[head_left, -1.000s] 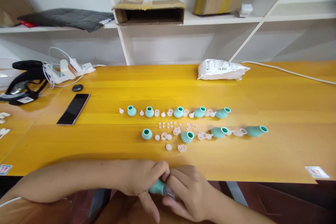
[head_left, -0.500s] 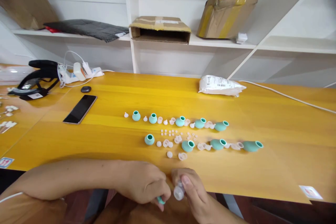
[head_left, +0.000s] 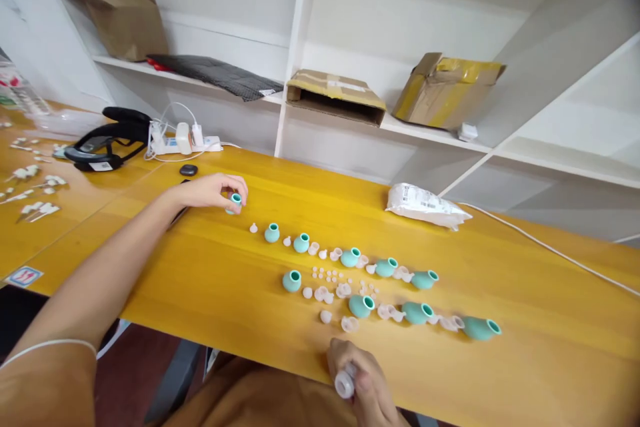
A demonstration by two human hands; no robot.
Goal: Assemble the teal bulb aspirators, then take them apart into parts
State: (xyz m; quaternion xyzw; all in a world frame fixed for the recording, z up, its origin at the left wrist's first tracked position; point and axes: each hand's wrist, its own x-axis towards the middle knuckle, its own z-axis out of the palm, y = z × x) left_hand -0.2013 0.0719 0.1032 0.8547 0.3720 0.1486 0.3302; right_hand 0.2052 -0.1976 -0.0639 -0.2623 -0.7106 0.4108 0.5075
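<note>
My left hand [head_left: 217, 192] reaches far over the table, its fingers closed around a small teal rubber bulb [head_left: 235, 201] whose round opening faces up. Low in the view, at the table's near edge, my right hand [head_left: 363, 373] grips a small clear plastic bottle [head_left: 345, 381] with its mouth toward me. Two rows of similar teal bulbs [head_left: 351, 257] lie between the hands, some upright and some tipped on their sides. Small translucent pieces [head_left: 350, 324] are spread among them, with tiny round ones [head_left: 330, 275] in the middle. A small white funnel-shaped piece [head_left: 253, 228] sits near my left hand.
A dark phone [head_left: 179, 213] lies partly hidden under my left arm. Farther left are a black headset [head_left: 107, 163], a power strip [head_left: 213, 144] with cables and several white-headed pieces [head_left: 43, 210]. A white package [head_left: 425, 207] lies at the back, below shelves with cardboard boxes [head_left: 450, 90].
My left hand has moved from beside my right hand to the far left of the rows, carrying the teal bulb. My right hand still holds the bottle near the edge. The view has tilted.
</note>
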